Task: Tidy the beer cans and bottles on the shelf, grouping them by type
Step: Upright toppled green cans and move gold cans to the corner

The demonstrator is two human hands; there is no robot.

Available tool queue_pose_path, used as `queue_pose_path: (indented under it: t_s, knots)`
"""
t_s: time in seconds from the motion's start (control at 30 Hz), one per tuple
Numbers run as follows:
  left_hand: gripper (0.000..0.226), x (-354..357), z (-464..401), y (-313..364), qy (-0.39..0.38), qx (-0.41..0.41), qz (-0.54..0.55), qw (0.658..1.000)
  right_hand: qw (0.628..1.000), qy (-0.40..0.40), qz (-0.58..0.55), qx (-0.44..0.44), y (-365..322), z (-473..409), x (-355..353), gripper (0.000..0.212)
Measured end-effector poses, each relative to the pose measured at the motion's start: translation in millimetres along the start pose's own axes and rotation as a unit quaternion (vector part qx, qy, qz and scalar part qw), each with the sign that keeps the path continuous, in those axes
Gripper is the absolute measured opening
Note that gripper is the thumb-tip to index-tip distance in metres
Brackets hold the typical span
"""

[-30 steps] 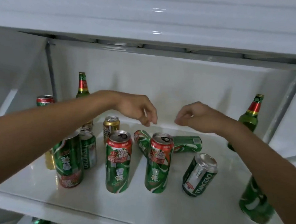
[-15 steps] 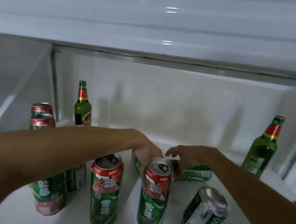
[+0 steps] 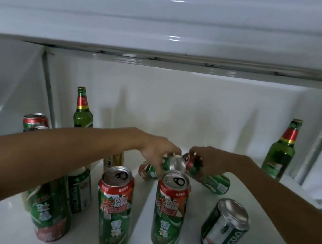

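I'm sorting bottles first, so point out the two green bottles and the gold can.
left green bottle (image 3: 83, 116), head view, on its shoulder.
right green bottle (image 3: 279, 156), head view, on its body.
gold can (image 3: 113, 159), head view, on its side.

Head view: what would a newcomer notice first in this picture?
First, the two hands meeting at the middle back of the shelf: the left hand grips one fallen can, the right hand another. Next, two tall cans stand upright in front. A green bottle stands at the right, another at the back left.
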State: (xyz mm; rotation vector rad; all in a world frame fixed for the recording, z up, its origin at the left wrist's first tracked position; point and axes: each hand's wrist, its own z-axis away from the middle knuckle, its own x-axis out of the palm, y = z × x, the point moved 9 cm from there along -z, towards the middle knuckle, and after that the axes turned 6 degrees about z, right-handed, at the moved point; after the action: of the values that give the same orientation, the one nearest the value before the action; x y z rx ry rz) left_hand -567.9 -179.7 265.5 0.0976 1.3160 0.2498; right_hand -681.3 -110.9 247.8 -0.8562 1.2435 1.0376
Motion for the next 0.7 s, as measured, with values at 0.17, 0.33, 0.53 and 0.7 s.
queue_pose_path:
  t_s: [0.17,0.33,0.53,0.7]
  knots:
    - [0.054,-33.3,25.0,-24.3,0.094,-0.025,0.100,0.990,0.959,0.070,-0.272,0.040,27.5,22.7,-23.2,0.068]
    - [0.040,-23.5,31.2,-30.1,0.072,-0.032,0.176,0.981,0.929,0.048,-0.367,0.012,12.4,32.7,-21.0,0.066]
    - [0.051,-11.9,26.2,-49.2,0.028,-0.053,0.203,0.977,0.930,0.063,-0.363,-0.001,4.2,37.0,-10.7,0.064]
    - [0.056,-13.0,27.4,-45.2,0.036,-0.053,0.197,0.978,0.927,0.039,-0.372,0.001,8.0,37.6,-2.5,0.074]
